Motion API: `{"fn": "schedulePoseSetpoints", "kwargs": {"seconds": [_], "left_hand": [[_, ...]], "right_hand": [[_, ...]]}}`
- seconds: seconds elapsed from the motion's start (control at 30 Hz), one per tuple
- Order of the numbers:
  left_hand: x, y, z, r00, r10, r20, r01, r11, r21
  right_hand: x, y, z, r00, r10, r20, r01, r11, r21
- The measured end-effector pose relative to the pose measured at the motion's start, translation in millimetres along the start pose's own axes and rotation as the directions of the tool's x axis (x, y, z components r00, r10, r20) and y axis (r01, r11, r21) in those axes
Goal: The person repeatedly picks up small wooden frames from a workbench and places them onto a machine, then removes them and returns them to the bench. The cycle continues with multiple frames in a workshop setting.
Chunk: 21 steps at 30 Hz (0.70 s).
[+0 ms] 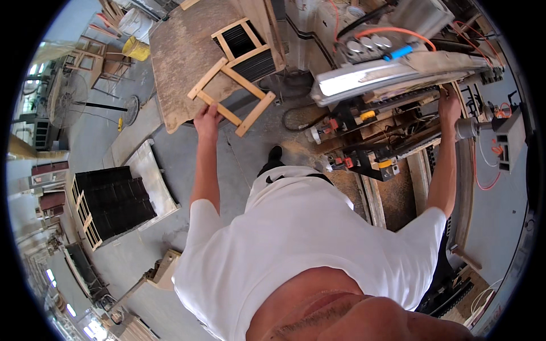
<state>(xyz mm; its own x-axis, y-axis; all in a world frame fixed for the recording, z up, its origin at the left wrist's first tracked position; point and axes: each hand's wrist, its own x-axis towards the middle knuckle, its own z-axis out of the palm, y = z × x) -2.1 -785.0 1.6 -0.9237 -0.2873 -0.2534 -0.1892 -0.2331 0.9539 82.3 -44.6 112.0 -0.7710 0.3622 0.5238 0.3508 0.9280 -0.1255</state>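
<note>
My left hand (208, 118) is closed round the near left side of a light wooden frame (256, 115), rectangular with bar ends that stick out at the corners. It is held tilted at the edge of a worn wooden worktable (176, 57). Beyond it, on the table, lies a stack of similar frames with dark sides (243, 57). Out to the right, my right hand (449, 107) reaches into a long machine (364, 78) with a silver cover. Its fingers are bent at a dark rail there, and what they grip is too small to make out.
Black units with yellow and red parts (372, 163) jut from the machine towards me. Orange hoses (392, 30) run over it. On the floor to the left, a dark stack of frames (111, 202) rests on a pale board. A fan (68, 99) and yellow bucket (136, 49) stand farther off.
</note>
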Motion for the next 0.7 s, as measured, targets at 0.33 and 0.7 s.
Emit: {"fn": "schedulePoseSetpoints", "kwargs": {"seconds": [0.33, 0.7], "left_hand": [[215, 22, 58, 0.986, -0.071, 0.15, 0.067, 0.997, 0.03], [185, 18, 126, 0.788, 0.457, 0.413, -0.591, 0.372, 0.716]], "right_hand": [[-178, -232, -64, 0.943, 0.281, 0.177, -0.33, 0.733, 0.595], [-375, -270, 13, 0.618, 0.48, 0.622, -0.736, 0.631, 0.245]]}}
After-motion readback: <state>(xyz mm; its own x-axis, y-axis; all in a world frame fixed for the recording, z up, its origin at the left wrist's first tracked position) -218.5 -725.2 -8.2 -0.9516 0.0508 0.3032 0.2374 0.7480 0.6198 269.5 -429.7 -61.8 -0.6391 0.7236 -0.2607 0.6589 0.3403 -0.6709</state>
